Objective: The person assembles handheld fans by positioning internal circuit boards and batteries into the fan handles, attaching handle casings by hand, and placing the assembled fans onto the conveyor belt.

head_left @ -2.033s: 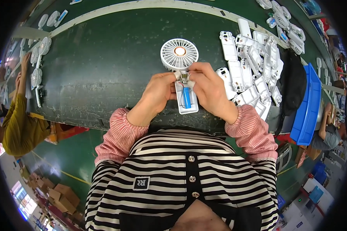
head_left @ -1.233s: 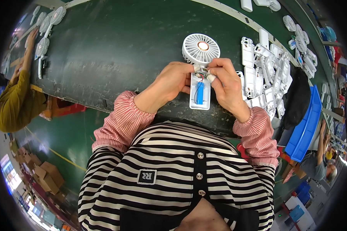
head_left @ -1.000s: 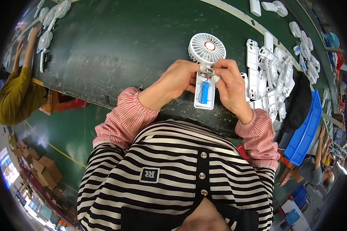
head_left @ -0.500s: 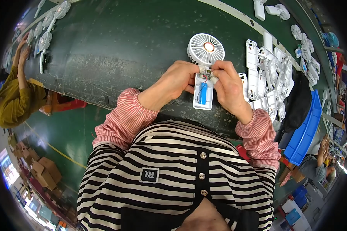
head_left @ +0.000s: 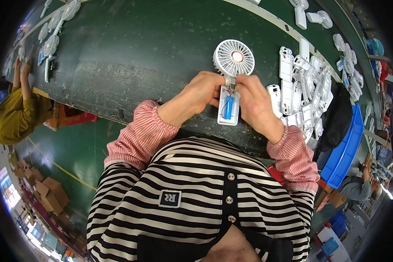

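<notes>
A white handheld fan [head_left: 234, 57] lies on the dark green table in front of me, round head away from me and handle toward me. Its handle is open, showing a blue cylindrical battery [head_left: 229, 107], thin wires and a small circuit board [head_left: 232, 86] near the neck. My left hand [head_left: 201, 92] grips the neck and upper handle from the left, thumb and fingers closed. From the right, my right hand [head_left: 256, 104] is closed with its fingertips pinched at the neck beside the circuit board. Those fingertips partly hide what they touch.
White plastic casing halves [head_left: 287, 91] are heaped right of my right hand. A blue tray [head_left: 343, 150] and a black cloth-like item [head_left: 337, 118] stand beyond them. More fans [head_left: 325, 19] lie at the far right and far left. At left, a person in mustard sleeves [head_left: 19, 115] works.
My right fingertips have moved up and left to the fan's neck, uncovering more of the handle. Fans at the far right have shifted rightward and nearer. The other person's hands moved.
</notes>
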`<state>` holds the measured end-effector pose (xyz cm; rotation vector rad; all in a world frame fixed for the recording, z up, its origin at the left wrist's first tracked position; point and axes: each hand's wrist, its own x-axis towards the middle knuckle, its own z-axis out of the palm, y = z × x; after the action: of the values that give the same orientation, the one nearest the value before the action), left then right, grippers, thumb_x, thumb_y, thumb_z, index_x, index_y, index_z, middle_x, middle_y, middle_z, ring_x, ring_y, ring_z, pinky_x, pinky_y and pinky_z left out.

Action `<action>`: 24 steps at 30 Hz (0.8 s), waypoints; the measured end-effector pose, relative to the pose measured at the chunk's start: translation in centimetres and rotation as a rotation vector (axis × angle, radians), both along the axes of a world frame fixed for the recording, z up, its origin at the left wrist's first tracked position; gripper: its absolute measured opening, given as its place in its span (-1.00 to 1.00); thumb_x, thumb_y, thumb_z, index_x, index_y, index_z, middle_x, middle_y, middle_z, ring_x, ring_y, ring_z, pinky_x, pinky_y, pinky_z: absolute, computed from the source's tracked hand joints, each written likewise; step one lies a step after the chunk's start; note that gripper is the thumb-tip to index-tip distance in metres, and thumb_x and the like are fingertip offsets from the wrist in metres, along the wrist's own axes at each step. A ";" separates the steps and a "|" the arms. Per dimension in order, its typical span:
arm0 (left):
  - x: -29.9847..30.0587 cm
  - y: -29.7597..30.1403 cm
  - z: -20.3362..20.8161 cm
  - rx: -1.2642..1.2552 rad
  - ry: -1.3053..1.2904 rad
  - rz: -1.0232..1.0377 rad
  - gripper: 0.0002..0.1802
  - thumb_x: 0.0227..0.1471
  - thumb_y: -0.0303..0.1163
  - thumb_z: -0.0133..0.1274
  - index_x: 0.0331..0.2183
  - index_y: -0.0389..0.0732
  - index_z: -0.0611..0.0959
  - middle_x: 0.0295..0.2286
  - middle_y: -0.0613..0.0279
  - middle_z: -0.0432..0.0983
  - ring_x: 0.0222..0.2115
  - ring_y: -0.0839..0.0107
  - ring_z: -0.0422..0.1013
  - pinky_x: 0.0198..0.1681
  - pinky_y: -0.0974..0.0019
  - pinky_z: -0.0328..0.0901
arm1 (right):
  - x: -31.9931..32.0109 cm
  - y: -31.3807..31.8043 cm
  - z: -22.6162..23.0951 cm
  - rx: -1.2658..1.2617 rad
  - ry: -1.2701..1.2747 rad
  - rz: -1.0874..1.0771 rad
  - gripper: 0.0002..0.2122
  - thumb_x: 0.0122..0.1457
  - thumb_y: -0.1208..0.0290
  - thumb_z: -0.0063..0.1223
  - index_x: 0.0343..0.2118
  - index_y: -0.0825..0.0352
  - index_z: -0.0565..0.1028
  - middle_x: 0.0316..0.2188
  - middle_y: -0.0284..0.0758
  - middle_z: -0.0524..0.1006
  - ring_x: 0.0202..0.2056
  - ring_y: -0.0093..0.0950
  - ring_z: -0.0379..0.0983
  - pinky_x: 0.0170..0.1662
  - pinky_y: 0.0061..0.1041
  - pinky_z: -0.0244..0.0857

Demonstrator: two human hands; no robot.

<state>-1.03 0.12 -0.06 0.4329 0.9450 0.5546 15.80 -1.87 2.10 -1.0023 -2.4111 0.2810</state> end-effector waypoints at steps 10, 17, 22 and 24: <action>-0.1 -0.6 0.0 -0.092 -0.070 0.041 -0.73 0.00 -0.33 -0.13 -0.31 -0.30 0.50 -0.42 0.19 0.47 -0.42 0.44 0.41 -0.31 0.30 0.31 | -0.3 -0.2 -0.2 0.057 -0.111 -0.005 -0.82 -0.26 0.62 -0.06 -0.47 0.48 0.38 -0.31 -0.25 0.35 -0.29 -0.35 0.31 -0.13 -0.38 0.14; 0.0 -1.0 0.2 0.007 -0.015 -0.008 -0.72 -0.01 -0.45 -0.05 -0.23 -0.38 0.46 -0.38 0.18 0.46 -0.41 0.44 0.44 -0.32 0.33 0.38 | -0.1 -0.1 -0.5 0.067 -0.075 -0.040 -0.83 -0.26 0.60 -0.04 -0.49 0.45 0.40 -0.32 -0.28 0.36 -0.30 -0.40 0.33 -0.11 -0.39 0.12; 0.3 -1.2 0.2 0.085 0.061 -0.026 -0.70 -0.04 -0.51 -0.02 -0.21 -0.43 0.47 -0.37 0.16 0.46 -0.37 0.43 0.43 -0.31 0.39 0.37 | 0.1 -0.3 -0.9 0.043 -0.058 -0.045 -0.84 -0.26 0.58 -0.02 -0.51 0.44 0.40 -0.31 -0.28 0.37 -0.28 -0.40 0.33 -0.08 -0.36 0.10; 0.3 -1.4 0.2 0.128 0.083 -0.044 -0.71 -0.04 -0.51 -0.03 -0.21 -0.43 0.47 -0.37 0.17 0.46 -0.37 0.44 0.43 -0.31 0.39 0.37 | 0.1 -0.2 -1.0 0.049 -0.059 -0.057 -0.85 -0.26 0.58 -0.02 -0.52 0.43 0.40 -0.31 -0.28 0.37 -0.28 -0.40 0.33 -0.06 -0.34 0.09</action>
<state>-0.73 -1.23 0.14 0.5943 0.9800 0.5628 15.89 -2.11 1.11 -1.0691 -2.4254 0.1733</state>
